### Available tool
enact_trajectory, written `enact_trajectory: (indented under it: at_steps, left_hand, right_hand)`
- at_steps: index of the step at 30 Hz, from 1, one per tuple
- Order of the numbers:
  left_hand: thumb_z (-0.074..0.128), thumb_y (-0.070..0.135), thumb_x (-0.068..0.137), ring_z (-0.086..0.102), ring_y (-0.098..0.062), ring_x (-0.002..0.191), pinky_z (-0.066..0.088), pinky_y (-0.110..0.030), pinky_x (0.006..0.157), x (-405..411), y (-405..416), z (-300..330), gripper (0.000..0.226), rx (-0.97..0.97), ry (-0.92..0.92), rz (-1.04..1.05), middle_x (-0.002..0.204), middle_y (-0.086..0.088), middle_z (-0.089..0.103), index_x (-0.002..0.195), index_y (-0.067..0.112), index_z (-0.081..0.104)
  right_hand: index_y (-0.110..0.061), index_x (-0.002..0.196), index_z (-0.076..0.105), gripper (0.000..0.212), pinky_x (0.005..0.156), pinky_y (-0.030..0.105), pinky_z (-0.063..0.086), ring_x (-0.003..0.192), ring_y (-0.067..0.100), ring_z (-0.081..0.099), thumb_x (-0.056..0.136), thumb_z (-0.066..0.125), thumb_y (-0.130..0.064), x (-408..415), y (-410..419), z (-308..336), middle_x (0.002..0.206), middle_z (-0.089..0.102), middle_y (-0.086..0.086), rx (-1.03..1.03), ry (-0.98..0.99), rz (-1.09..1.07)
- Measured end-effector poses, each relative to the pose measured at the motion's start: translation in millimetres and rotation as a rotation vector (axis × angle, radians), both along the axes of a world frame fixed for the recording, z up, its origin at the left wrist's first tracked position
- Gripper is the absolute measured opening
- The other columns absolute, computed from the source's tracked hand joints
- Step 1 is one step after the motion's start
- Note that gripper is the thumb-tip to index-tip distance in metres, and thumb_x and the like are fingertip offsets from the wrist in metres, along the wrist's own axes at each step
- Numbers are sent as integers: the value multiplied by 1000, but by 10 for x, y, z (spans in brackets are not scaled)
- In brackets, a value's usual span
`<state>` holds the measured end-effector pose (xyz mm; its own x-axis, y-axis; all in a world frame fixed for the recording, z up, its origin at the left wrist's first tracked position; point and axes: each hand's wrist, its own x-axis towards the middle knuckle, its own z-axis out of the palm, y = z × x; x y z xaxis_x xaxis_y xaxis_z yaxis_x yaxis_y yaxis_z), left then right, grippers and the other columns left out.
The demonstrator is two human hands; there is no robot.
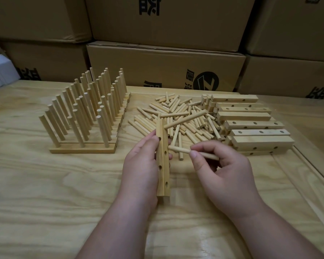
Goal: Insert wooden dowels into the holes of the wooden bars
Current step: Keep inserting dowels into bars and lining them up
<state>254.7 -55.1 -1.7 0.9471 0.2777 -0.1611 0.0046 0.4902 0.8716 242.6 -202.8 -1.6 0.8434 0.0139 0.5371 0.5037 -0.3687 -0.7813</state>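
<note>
While gripping a bar, left hand; right hand, a dowel

Dim, warm overall; light from above, soft. Faint shadows under hands on table. Mild sheen on near-right tabletop. Far cardboard boxes dark, underexposed. Wide-angle bowing at edges; corners soft. Centre sharp.

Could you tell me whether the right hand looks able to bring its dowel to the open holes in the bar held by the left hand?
Probably yes: the right hand pinches a dowel beside the bar, whose holes face it unobstructed.
</note>
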Motion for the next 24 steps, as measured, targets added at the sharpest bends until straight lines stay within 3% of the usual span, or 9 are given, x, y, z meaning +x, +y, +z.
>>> enact_trajectory:
  at_steps: [2, 7, 11, 13, 19, 24]
  left_hand:
    - [56, 23, 101, 66, -10, 61, 51, -24, 50, -2, -3, -5, 20, 24, -6, -1, 89, -4, 79, 111, 24, 74]
    - [58, 23, 101, 67, -9, 61, 52, -23, 52, 0, -19, -27, 19, 50, -3, -5, 90, -1, 79, 106, 29, 75]
    - [61, 23, 99, 69, -13, 79, 53, -33, 75, 10, -41, -52, 20, 91, -16, 12, 98, -1, 79, 100, 34, 77]
    - [61, 24, 98, 70, -15, 85, 51, -35, 80, 10, -48, -56, 20, 91, -15, 12, 100, 0, 79, 100, 36, 77]
    - [58, 22, 100, 71, -9, 74, 53, -25, 58, 8, -32, -42, 21, 90, -9, 18, 93, 0, 79, 100, 31, 77]
    - [56, 22, 101, 66, -9, 62, 52, -24, 52, 17, -9, -48, 20, 89, -20, 29, 87, 0, 79, 106, 29, 74]
  right_hand:
    - [-28, 89, 73, 19, 62, 11, 46, 77, 7, 65, 85, 75, -9, 1, -8, -1, 84, 69, -14, 35, 15, 6]
    - [-27, 84, 72, 13, 60, 12, 48, 75, 8, 65, 81, 70, -15, -17, 21, 27, 82, 69, -11, 62, -10, 20]
    - [-27, 80, 68, 16, 58, 10, 45, 66, 4, 60, 82, 67, -12, -29, 28, 41, 75, 66, -10, 68, -11, 53]
    - [-27, 79, 67, 17, 57, 9, 44, 64, 2, 58, 82, 66, -10, -31, 28, 43, 73, 65, -9, 81, -3, 79]
    - [-26, 86, 68, 14, 55, 14, 45, 62, 1, 55, 82, 66, -14, -28, 22, 33, 73, 63, -11, 133, 138, 166]
    - [-26, 83, 69, 10, 51, 24, 44, 60, 23, 52, 82, 68, -16, -14, -1, 13, 73, 63, -2, 42, 186, 168]
